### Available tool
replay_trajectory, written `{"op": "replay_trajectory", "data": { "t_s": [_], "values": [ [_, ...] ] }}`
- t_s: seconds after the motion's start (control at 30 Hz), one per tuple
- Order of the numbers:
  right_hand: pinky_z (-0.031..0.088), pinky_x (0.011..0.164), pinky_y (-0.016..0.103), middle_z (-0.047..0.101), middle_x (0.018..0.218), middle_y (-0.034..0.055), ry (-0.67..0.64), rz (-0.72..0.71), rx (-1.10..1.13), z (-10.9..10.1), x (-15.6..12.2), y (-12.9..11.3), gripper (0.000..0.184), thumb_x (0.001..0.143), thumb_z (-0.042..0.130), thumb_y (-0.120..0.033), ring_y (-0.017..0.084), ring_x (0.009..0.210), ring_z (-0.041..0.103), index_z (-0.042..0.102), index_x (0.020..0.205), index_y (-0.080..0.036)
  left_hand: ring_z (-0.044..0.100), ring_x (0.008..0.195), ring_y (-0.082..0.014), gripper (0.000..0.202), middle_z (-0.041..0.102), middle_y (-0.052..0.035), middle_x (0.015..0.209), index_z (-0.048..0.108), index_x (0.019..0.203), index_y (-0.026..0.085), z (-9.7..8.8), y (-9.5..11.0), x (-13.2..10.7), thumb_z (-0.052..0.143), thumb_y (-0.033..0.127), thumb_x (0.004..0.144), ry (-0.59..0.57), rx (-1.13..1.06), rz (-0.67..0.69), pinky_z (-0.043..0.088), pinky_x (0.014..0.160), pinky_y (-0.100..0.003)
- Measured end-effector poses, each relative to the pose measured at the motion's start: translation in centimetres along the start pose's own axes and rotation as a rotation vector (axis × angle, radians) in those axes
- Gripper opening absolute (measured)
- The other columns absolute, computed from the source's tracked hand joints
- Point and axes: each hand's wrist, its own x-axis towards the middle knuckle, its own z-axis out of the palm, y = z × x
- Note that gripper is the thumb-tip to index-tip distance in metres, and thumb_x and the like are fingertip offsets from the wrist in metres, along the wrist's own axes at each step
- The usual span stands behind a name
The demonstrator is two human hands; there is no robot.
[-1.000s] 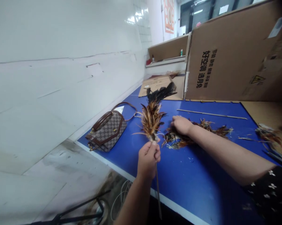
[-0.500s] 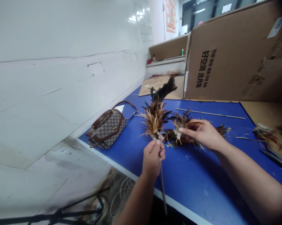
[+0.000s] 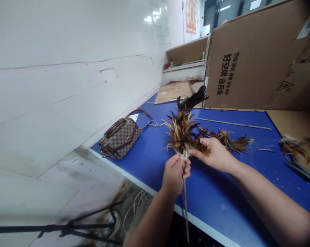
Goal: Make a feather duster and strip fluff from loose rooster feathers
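Observation:
My left hand (image 3: 175, 171) is closed round a thin stick (image 3: 186, 206), just below the brown and black feathers of a feather duster (image 3: 182, 128). The duster tilts away from me, with long black feathers at its far end. My right hand (image 3: 216, 154) pinches a small bunch of brown feathers (image 3: 202, 146) against the lower end of the plumage, beside my left thumb. Where the bunch meets the stick, my fingers partly hide it. Just beyond my right hand, a pile of loose feathers (image 3: 232, 140) lies on the blue table (image 3: 229, 199).
A patterned handbag (image 3: 122, 137) stands at the table's left edge. Behind are a large cardboard box (image 3: 252, 61) and a flat cardboard piece (image 3: 172, 92). A bare stick (image 3: 232, 123) lies across the table. More feathers (image 3: 296, 147) are at right. A black metal stand (image 3: 88, 226) is lower left.
My right hand has brought the feather bunch left, from above the pile to the duster's stick. The duster and my left hand appear slightly further right; the view has shifted a little.

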Motion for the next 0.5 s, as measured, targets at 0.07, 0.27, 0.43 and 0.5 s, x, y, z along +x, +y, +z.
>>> {"op": "replay_trajectory", "data": {
  "t_s": [0.07,0.27,0.43,0.5],
  "values": [
    [0.048,0.063,0.027,0.068,0.072,0.0037,0.004,0.022,-0.045,-0.09,-0.03,0.09,0.027,0.082,0.069,-0.039,0.016,0.064,0.057,0.069,0.079,-0.013,0.045,0.053,-0.0057,0.031,0.061,-0.0041,0.080,0.061,0.085,0.012,-0.03,-0.11,-0.03,0.078,0.038,0.083,-0.008,-0.006,-0.010,0.024,0.044,-0.020],
    [0.042,0.055,0.025,0.063,0.065,0.0016,-0.004,0.027,-0.114,-0.32,-0.08,0.04,0.026,0.081,0.066,-0.039,0.015,0.059,0.053,0.065,0.072,-0.015,0.045,0.053,-0.0059,0.033,0.065,-0.0070,0.082,0.065,0.088,0.011,-0.09,-0.39,-0.13,0.079,0.040,0.083,-0.036,0.027,-0.010,0.025,0.044,-0.021],
    [0.045,0.057,0.027,0.063,0.065,0.0019,-0.018,0.033,-0.081,-0.60,-0.10,0.29,0.023,0.079,0.067,-0.038,0.016,0.060,0.054,0.064,0.071,-0.016,0.043,0.053,-0.0061,0.035,0.064,-0.0069,0.077,0.068,0.089,0.010,-0.32,-0.47,-0.15,0.078,0.043,0.084,-0.048,0.073,-0.017,0.024,0.045,-0.021],
    [0.045,0.058,0.027,0.064,0.067,0.0022,-0.039,0.048,-0.078,-0.71,-0.07,0.53,0.023,0.079,0.067,-0.037,0.017,0.061,0.055,0.065,0.072,-0.016,0.041,0.053,-0.0059,0.034,0.064,-0.0071,0.076,0.069,0.088,0.010,-0.34,-0.37,-0.20,0.077,0.043,0.085,-0.054,0.085,-0.017,0.023,0.045,-0.022]
  ]
}}
